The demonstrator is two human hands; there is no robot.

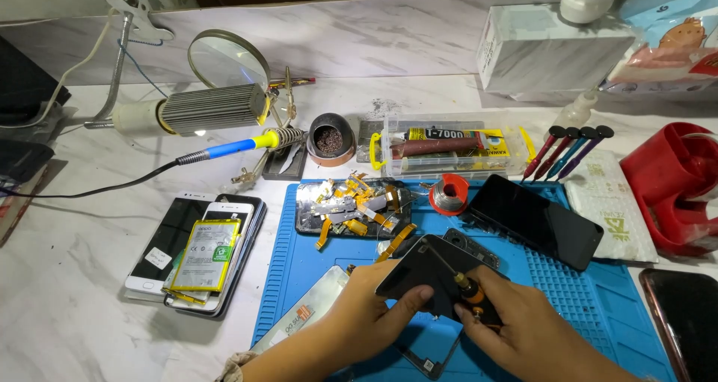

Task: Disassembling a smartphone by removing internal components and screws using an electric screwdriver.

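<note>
Head view, bottom centre of frame: left hand [366,315] pinches the near-left corner of a dark phone panel [430,273], fingers closed on it, thumb on top, panel tilted up off the blue mat [598,300]. Right hand [523,333] grips a small screwdriver [470,292] with a black-and-orange handle, fingers closed round it; the tip end points up-left onto the panel (exact contact point too small to tell). The panel's long axis runs from lower left to upper right, and the screwdriver meets it near the lower right edge, so the right hand is the nearer one to the work spot, with the left just steadying from the opposite side.

Under the hands a light-coloured phone frame [314,307] lies flat on the mat. Centre of frame: a tray of flex cables [351,206], gold and orange bits piled. Right of that, a solder spool [449,193] and a black phone [538,221] lying diagonal. Left of the mat, a stack of phones with a yellow battery [206,255] on top, on the marble desk [67,307]. Upper left: a soldering iron [232,146] with a blue handle, and a magnifier [226,60].
</note>
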